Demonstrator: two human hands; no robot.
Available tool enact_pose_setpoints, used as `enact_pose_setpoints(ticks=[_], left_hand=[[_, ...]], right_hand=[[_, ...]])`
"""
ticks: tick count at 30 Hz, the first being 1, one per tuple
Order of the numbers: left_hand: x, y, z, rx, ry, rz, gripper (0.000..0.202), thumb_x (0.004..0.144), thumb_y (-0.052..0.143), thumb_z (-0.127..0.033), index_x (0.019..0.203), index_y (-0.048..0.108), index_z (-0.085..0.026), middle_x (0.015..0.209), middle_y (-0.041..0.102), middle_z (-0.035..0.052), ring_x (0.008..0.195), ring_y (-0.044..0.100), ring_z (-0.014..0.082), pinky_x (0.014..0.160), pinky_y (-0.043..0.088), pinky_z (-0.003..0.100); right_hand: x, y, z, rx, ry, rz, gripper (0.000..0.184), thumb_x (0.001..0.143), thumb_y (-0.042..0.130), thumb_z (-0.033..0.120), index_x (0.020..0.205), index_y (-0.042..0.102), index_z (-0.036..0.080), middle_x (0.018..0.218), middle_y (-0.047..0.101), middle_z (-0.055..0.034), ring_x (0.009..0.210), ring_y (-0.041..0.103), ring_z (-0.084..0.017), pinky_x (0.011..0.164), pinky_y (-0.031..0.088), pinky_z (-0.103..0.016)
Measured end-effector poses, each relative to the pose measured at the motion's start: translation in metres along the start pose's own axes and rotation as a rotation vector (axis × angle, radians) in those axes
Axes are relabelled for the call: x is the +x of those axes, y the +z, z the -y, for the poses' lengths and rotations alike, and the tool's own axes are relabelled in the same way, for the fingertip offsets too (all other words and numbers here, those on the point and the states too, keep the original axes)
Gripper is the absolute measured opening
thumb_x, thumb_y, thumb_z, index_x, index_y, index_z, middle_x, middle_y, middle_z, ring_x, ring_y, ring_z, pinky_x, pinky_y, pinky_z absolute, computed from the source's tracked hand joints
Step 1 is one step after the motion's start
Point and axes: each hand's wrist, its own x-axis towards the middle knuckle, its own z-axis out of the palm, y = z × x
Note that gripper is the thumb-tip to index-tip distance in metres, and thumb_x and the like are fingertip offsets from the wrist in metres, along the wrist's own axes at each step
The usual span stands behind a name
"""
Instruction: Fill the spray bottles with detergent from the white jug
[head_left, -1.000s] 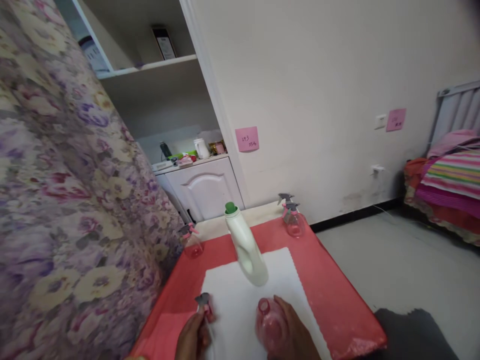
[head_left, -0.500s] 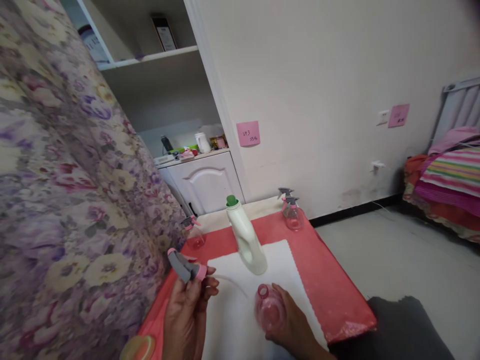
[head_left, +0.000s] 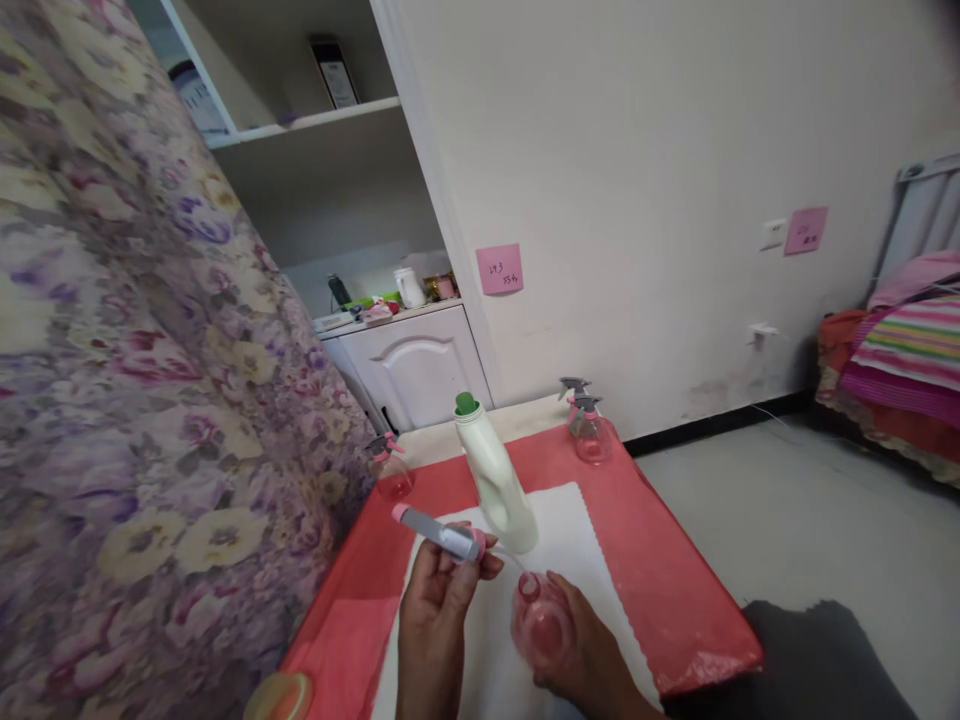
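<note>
My left hand [head_left: 439, 600] is closed around a grey and pink spray head [head_left: 441, 533], held just left of and above the mouth of a pink see-through bottle [head_left: 538, 625]. A thin clear tube runs from the spray head toward the bottle's open neck. My right hand [head_left: 592, 655] grips that bottle from the right and steadies it on the white cloth [head_left: 570, 540]. A white detergent bottle [head_left: 495, 480] with a green cap stands upright just behind my hands.
A red sheet [head_left: 660, 580] covers the low table. Two more pink spray bottles stand at its far corners, one on the left [head_left: 390, 470] and one on the right [head_left: 589, 425]. A floral curtain [head_left: 135, 380] hangs at left; a white cabinet [head_left: 409, 365] is behind.
My left hand has lifted the spray head off the bottle, swung it out left, then brought it back toward the bottle's mouth. My right hand has kept hold of the bottle.
</note>
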Motion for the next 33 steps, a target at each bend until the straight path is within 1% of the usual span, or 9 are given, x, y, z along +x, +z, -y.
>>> enact_pose_setpoints(ticks=[5, 8, 14, 16, 19, 22, 28, 31, 33], left_hand=[[0.004, -0.002, -0.004, 0.045, 0.009, -0.005, 0.036, 0.073, 0.078, -0.04, 0.1, 0.067, -0.018, 0.091, 0.073, 0.0056, 0.076, 0.066, 0.0185, 0.077, 0.054, 0.029], [0.006, -0.005, 0.001, 0.088, -0.005, 0.042, 0.035, 0.072, 0.078, -0.042, 0.097, 0.068, -0.019, 0.09, 0.074, 0.0062, 0.077, 0.066, 0.0197, 0.076, 0.054, 0.03], [0.005, -0.004, 0.038, 0.174, -0.11, 0.214, 0.037, 0.073, 0.077, -0.042, 0.101, 0.067, -0.02, 0.092, 0.072, 0.0058, 0.086, 0.067, 0.024, 0.082, 0.053, 0.034], [0.005, -0.004, 0.051, 0.282, -0.094, 0.257, 0.029, 0.077, 0.072, -0.039, 0.099, 0.068, -0.02, 0.089, 0.072, 0.0049, 0.088, 0.066, 0.0246, 0.084, 0.051, 0.035], [0.005, -0.007, 0.066, 0.435, -0.031, 0.251, 0.022, 0.077, 0.071, -0.036, 0.093, 0.071, -0.02, 0.089, 0.072, 0.0052, 0.089, 0.064, 0.0259, 0.084, 0.049, 0.035], [0.004, -0.009, 0.075, 0.446, 0.007, 0.274, 0.022, 0.078, 0.07, -0.035, 0.095, 0.072, -0.02, 0.097, 0.073, 0.0063, 0.096, 0.064, 0.0275, 0.089, 0.047, 0.035], [0.003, -0.01, 0.078, 0.409, -0.053, 0.293, 0.025, 0.078, 0.071, -0.035, 0.098, 0.072, -0.02, 0.098, 0.075, 0.0066, 0.098, 0.066, 0.0281, 0.089, 0.049, 0.035], [0.003, -0.008, 0.074, 0.378, -0.061, 0.291, 0.026, 0.077, 0.072, -0.035, 0.099, 0.073, -0.02, 0.102, 0.076, 0.0071, 0.101, 0.066, 0.0285, 0.09, 0.049, 0.035], [0.003, -0.007, 0.07, 0.329, -0.083, 0.29, 0.027, 0.077, 0.073, -0.036, 0.098, 0.073, -0.02, 0.103, 0.076, 0.007, 0.1, 0.066, 0.0278, 0.09, 0.049, 0.034]], right_hand=[[0.002, -0.001, 0.004, 0.004, 0.001, -0.03, 0.069, 0.069, 0.069, 0.024, 0.135, 0.048, 0.022, 0.132, 0.063, -0.011, 0.119, 0.062, -0.03, 0.099, 0.053, -0.042], [0.001, 0.001, 0.006, 0.016, 0.015, -0.039, 0.075, 0.065, 0.074, 0.025, 0.135, 0.049, 0.025, 0.131, 0.064, -0.009, 0.121, 0.061, -0.033, 0.1, 0.052, -0.044], [0.001, -0.001, 0.007, 0.011, 0.063, -0.007, 0.09, 0.053, 0.074, 0.016, 0.137, 0.045, 0.025, 0.135, 0.061, -0.0097, 0.124, 0.058, -0.033, 0.103, 0.05, -0.045], [0.001, -0.004, 0.008, 0.022, 0.062, 0.024, 0.092, 0.05, 0.072, 0.012, 0.138, 0.043, 0.023, 0.137, 0.059, -0.0104, 0.125, 0.057, -0.032, 0.104, 0.048, -0.043], [0.001, -0.005, 0.008, 0.043, 0.076, 0.05, 0.093, 0.05, 0.069, 0.01, 0.138, 0.041, 0.024, 0.139, 0.058, -0.0105, 0.127, 0.056, -0.031, 0.105, 0.047, -0.044], [0.0, -0.005, 0.007, 0.068, 0.07, 0.046, 0.094, 0.051, 0.07, 0.011, 0.14, 0.038, 0.023, 0.14, 0.056, -0.0116, 0.128, 0.055, -0.031, 0.106, 0.046, -0.045], [0.002, -0.021, 0.023, 0.19, 0.075, 0.086, 0.09, 0.049, 0.071, 0.008, 0.132, 0.042, 0.024, 0.135, 0.059, -0.0108, 0.126, 0.056, -0.031, 0.106, 0.047, -0.044], [0.004, -0.028, 0.033, 0.269, -0.011, 0.058, 0.085, 0.053, 0.07, 0.008, 0.131, 0.041, 0.023, 0.132, 0.059, -0.0103, 0.124, 0.057, -0.028, 0.106, 0.047, -0.042], [0.004, -0.025, 0.035, 0.357, -0.095, 0.006, 0.075, 0.063, 0.069, 0.011, 0.131, 0.04, 0.024, 0.128, 0.06, -0.01, 0.119, 0.061, -0.026, 0.101, 0.052, -0.04]])
